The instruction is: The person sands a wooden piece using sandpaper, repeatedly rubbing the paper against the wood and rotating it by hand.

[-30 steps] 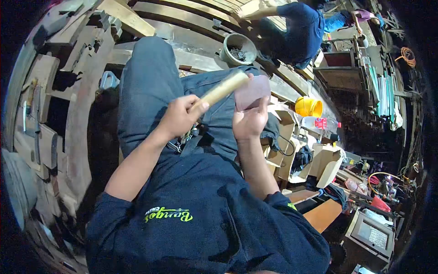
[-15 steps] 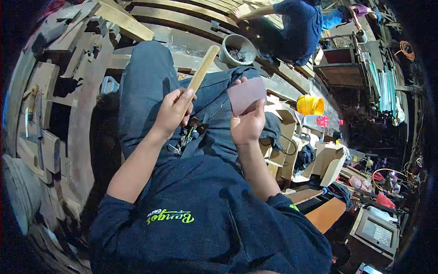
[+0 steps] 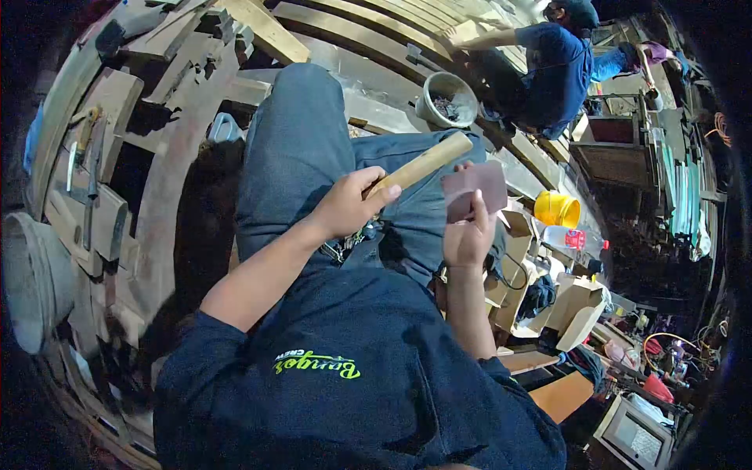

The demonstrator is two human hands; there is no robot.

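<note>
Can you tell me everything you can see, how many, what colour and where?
Stick: one, tan, in the left hand
Sheet: one, pinkish-brown, in the right hand
Bucket: one, grey, beyond the knees
Tub: one, yellow, right side
Bottle: one, clear with red label, near the tub
Planks: many, tan and grey, left and top
Co-worker: one, blue top, upper right
Clutter: too much to count, mixed colours, lower right
Shirt: one, dark, bottom
Trousers: one pair, dark grey, middle
Left hand: one, bare, middle
Right hand: one, bare, right of middle
</note>
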